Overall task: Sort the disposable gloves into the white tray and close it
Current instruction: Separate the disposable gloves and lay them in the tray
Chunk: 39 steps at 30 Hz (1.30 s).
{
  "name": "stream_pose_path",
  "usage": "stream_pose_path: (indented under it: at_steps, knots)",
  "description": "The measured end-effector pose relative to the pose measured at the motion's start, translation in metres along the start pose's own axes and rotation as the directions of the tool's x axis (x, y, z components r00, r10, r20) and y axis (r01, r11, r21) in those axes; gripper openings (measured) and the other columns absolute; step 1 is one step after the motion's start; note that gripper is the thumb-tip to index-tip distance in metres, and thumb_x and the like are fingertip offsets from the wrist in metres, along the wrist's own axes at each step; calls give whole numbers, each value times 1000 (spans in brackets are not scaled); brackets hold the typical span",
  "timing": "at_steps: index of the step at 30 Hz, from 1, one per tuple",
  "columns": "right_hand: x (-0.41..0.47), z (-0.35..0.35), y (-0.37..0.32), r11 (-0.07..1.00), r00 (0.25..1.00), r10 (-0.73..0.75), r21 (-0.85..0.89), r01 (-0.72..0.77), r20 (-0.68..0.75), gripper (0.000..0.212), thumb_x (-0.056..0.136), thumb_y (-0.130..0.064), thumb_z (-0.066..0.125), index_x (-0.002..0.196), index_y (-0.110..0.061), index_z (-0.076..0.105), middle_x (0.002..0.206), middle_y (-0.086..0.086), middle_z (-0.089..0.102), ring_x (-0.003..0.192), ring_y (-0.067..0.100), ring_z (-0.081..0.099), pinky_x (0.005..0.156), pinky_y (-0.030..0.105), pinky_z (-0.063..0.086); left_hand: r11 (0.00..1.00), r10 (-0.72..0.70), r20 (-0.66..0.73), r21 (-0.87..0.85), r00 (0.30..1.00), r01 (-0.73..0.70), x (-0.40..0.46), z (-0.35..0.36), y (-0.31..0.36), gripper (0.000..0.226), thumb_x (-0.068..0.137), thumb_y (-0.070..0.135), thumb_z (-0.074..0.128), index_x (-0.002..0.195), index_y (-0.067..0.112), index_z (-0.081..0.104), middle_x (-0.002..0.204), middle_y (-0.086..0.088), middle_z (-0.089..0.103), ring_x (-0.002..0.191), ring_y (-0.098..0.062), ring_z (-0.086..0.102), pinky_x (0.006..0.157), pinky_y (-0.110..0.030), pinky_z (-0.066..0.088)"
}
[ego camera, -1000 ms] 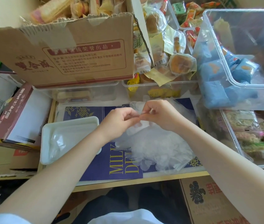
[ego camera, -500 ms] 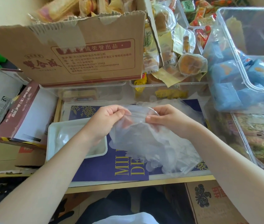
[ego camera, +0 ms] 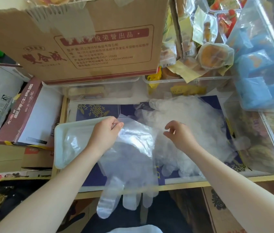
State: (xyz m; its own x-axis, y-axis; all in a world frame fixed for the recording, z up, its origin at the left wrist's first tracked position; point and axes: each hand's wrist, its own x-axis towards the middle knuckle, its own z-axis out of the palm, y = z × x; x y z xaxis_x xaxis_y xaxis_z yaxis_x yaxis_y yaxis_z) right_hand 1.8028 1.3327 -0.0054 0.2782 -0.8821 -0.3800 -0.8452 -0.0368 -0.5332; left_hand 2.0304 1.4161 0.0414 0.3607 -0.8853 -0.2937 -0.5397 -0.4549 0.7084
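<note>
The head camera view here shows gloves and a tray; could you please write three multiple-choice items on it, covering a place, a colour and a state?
1. Where is the white tray relative to the pile of gloves?
A. to its left
B. to its right
C. on top of it

2. What colour is the mat under the gloves?
A. red
B. dark blue
C. green

3. What is the left hand doing?
A. resting flat on the tray
B. pinching one glove by its cuff
C. gripping the cardboard box

Answers:
1 A, the tray lies at the mat's left end.
2 B, blue with yellow print shows around the pile.
3 B, the glove hangs from that grip, while the right hand holds nothing.
</note>
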Motion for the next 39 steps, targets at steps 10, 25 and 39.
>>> stream_pose_path:
  at_steps: [10, 25, 39]
  knots:
    - [-5, 18, 58, 903, 993, -28, -430, -25, -115, 26, 93, -22, 49, 114, -8, 57, 121, 10, 51, 102, 32, 50, 74, 35, 40, 992, 93, 174, 73, 980, -107, 4, 9, -12, 20, 93, 22, 53, 77, 12, 59, 54, 5, 48, 50, -7, 42, 51, -14, 33]
    - [-33, -49, 26, 840, 665, -521, -185, 510, -534, 18, 89, -21, 55, 81, -7, 62, 84, 4, 62, 79, 15, 51, 66, 23, 41, 872, 219, 331, -488, 918, -32, 4, 39, 64, 10, 81, 27, 65, 84, 28, 74, 117, 12, 63, 113, 7, 53, 99, -13, 35]
    - [-46, -103, 25, 866, 939, -214, 393, 310, -270, 75, 77, -39, 72, 140, -21, 34, 142, -3, 39, 132, 9, 35, 112, 30, 25, 902, 360, 311, -355, 880, -244, -13, 48, 92, 25, 90, 15, 60, 85, 37, 71, 90, 22, 71, 95, -2, 64, 89, -20, 45]
